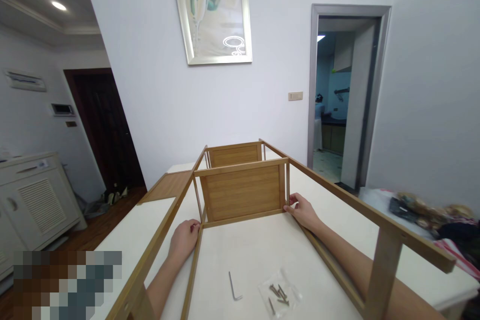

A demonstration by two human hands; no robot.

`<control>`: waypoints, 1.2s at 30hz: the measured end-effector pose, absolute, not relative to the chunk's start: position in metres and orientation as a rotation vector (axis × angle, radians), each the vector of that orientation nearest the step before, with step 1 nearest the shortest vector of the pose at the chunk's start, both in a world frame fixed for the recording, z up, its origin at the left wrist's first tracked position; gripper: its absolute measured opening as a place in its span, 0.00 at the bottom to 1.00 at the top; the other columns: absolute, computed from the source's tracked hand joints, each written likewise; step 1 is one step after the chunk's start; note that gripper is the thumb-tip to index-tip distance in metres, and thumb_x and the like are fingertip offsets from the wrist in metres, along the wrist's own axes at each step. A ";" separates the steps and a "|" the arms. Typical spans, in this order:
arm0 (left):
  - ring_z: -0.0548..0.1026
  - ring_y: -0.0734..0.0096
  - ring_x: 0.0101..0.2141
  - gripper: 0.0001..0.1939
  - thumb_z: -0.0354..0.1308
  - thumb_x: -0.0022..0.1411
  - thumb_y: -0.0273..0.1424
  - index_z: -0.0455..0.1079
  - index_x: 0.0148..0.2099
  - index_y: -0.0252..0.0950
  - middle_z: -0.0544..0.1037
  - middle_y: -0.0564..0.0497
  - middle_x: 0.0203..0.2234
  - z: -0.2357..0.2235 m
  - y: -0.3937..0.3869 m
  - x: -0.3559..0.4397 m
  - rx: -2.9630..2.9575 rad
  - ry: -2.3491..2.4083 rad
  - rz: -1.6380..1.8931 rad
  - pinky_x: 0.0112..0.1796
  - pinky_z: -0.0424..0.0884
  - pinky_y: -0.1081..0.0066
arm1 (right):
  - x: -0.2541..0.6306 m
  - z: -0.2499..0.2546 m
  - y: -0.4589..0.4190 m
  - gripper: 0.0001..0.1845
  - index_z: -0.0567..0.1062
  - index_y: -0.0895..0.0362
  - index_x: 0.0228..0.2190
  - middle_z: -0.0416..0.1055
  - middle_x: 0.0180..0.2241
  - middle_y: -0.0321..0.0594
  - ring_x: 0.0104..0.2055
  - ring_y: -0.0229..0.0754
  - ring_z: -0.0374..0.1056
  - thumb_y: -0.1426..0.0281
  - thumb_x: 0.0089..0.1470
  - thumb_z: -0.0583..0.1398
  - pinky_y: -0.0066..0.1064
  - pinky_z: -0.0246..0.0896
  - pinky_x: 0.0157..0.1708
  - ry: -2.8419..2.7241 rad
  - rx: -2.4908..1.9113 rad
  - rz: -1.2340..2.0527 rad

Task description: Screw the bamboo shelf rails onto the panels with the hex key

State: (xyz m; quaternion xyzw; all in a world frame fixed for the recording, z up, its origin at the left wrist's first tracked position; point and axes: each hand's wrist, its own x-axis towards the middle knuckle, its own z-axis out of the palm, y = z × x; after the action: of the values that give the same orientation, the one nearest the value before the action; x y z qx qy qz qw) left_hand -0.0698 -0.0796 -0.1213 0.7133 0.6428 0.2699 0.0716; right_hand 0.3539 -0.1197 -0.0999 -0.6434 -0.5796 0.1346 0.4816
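A wooden shelf frame (318,170) lies on its side on a white table (225,255), with a slatted-edge wooden shelf panel (242,190) standing across its middle. My left hand (184,239) has its fingers curled closed at the panel's lower left corner, where it meets the rail. At the lower right corner, my right hand (303,211) pinches the frame between thumb and fingers, its forearm passing through the side opening. Nearer to me, an L-shaped hex key (233,286) lies on the table beside a clear plastic bag (296,296) with several screws (279,294).
A second panel (234,154) stands at the frame's far end. Another flat wooden panel (165,186) lies on the table at left. Clothes and bags (423,215) are heaped beyond the table's right side. A white cabinet (37,205) stands far left; a doorway (333,110) opens at right.
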 end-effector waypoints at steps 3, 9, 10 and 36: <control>0.77 0.63 0.37 0.15 0.48 0.62 0.33 0.77 0.36 0.40 0.81 0.48 0.34 -0.122 -0.079 -0.071 2.141 1.914 0.829 0.37 0.66 0.70 | 0.353 -0.098 -0.121 0.11 0.70 0.55 0.30 0.72 0.31 0.34 0.25 0.37 0.63 0.66 0.41 0.63 0.31 0.58 0.29 -1.414 -1.575 0.330; 0.77 0.62 0.38 0.15 0.48 0.62 0.31 0.77 0.37 0.39 0.82 0.48 0.36 -0.125 -0.077 -0.073 2.126 1.877 0.849 0.39 0.67 0.70 | 0.352 -0.097 -0.121 0.11 0.70 0.55 0.30 0.72 0.31 0.34 0.24 0.36 0.63 0.66 0.41 0.63 0.30 0.58 0.29 -1.424 -1.585 0.319; 0.77 0.63 0.39 0.14 0.48 0.61 0.31 0.77 0.37 0.39 0.82 0.48 0.36 -0.125 -0.077 -0.073 2.123 1.875 0.852 0.40 0.67 0.70 | 0.352 -0.097 -0.121 0.11 0.70 0.55 0.30 0.72 0.30 0.34 0.24 0.36 0.63 0.66 0.42 0.63 0.30 0.58 0.28 -1.427 -1.585 0.316; 0.77 0.58 0.35 0.27 0.49 0.58 0.54 0.76 0.36 0.37 0.81 0.46 0.32 -0.110 -0.092 -0.069 2.055 1.835 0.806 0.36 0.66 0.67 | 0.298 -0.057 -0.170 0.19 0.80 0.59 0.26 0.70 0.19 0.31 0.21 0.33 0.62 0.56 0.36 0.71 0.24 0.54 0.21 -2.265 -1.211 1.074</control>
State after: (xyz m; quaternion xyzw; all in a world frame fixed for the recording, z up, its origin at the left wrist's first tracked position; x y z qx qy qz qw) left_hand -0.0688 -0.0921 -0.1096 0.7094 0.6333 0.2782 0.1350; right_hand 0.2977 -0.1702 -0.0568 -0.4282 -0.8006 0.3796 0.1779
